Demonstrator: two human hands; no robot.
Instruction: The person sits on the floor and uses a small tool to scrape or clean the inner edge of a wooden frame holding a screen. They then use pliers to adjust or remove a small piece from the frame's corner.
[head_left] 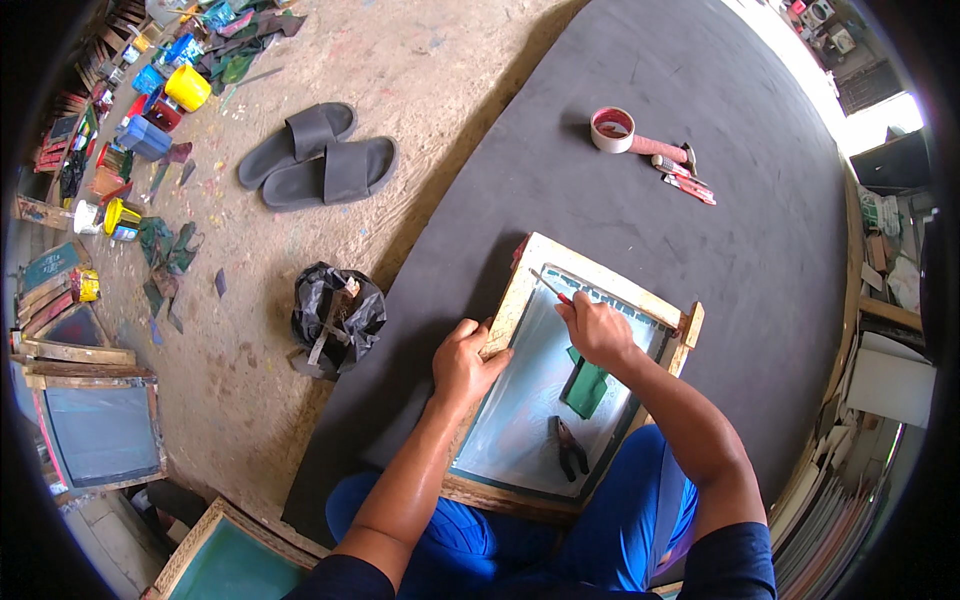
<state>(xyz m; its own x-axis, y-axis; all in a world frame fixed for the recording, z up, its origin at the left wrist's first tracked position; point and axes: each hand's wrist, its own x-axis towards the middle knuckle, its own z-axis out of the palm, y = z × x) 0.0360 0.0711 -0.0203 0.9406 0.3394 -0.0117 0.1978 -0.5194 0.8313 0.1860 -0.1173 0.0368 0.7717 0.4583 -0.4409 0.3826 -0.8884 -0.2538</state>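
A wooden screen-printing frame (pixel 612 276) with a pale mesh leans across my lap, its far end on the dark surface. My left hand (pixel 466 362) is closed around its left rail. In my right hand (pixel 598 332) is a screwdriver (pixel 556 290), red where the handle shows. Its thin metal shaft points to the frame's far left corner, over the teal mesh border; whether the tip touches cannot be made out. On the mesh lie a folded green cloth-like piece (pixel 586 388) and dark-handled pliers (pixel 570 450).
Tape (pixel 612 130), a hammer (pixel 660 148) and a red cutter (pixel 690 188) lie on the dark surface (pixel 700 80). Left on the floor are black slides (pixel 330 172), a black plastic bag (pixel 338 318) and paint pots (pixel 187 88). More frames (pixel 100 430) stand at far left.
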